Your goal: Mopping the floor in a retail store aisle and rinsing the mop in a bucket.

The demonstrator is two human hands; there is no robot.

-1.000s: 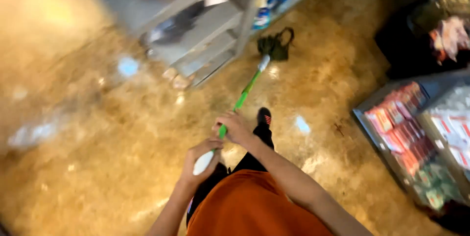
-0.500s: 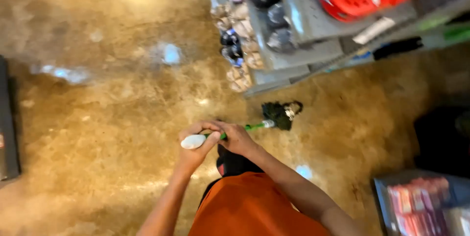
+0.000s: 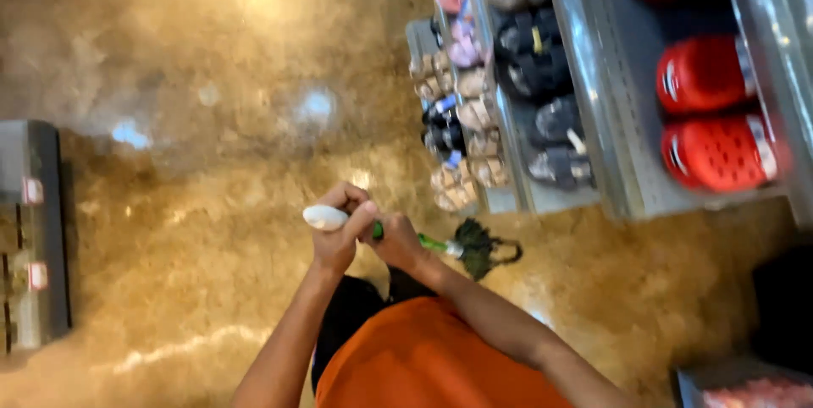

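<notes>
Both hands are shut tight on the mop: left hand (image 3: 337,234) at the white end, right hand (image 3: 396,243) nearer the mop head (image 3: 478,247), beside the shelf (image 3: 593,154).

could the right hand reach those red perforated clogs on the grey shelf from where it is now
Probably not right away. The right hand is wrapped around the green mop handle, and the red clogs sit well off to the side, though nothing blocks the way.

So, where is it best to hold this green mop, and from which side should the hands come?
Grip the mop high on its slim handle, near the white end cap, as the left hand and right hand do now. Probably come from above, fingers wrapping round the shaft: it slants down to the dark head on the floor.
</notes>
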